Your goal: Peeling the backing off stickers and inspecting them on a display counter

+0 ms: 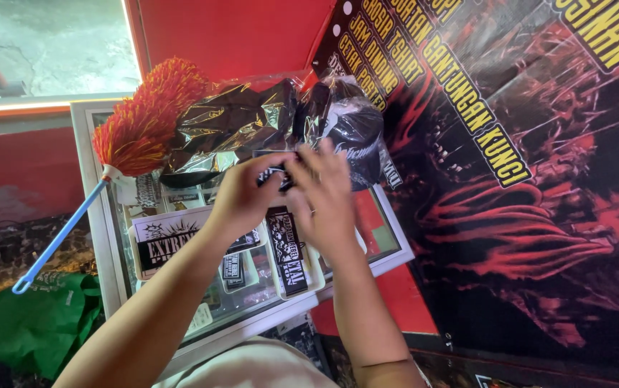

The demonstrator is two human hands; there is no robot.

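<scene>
Both hands together on small black sticker (275, 174): left hand (241, 197) pinches its near edge, right hand (326, 197) covers far side (grip unclear). Plastic-wrapped black cap (352, 118) just beyond fingers; feather duster (144, 118) left of them.

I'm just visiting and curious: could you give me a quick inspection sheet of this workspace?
Surface: glass case, white frame, stickers inside.
Job's things: small black patch, held between both hands.
Clutter: duster lying on the case; shiny wrapped packs; green bag on the floor.
Grips: left hand and right hand, both pinching the patch.
Cables: nothing seen.
Surroundings: red wall; dark printed banner at right.
</scene>
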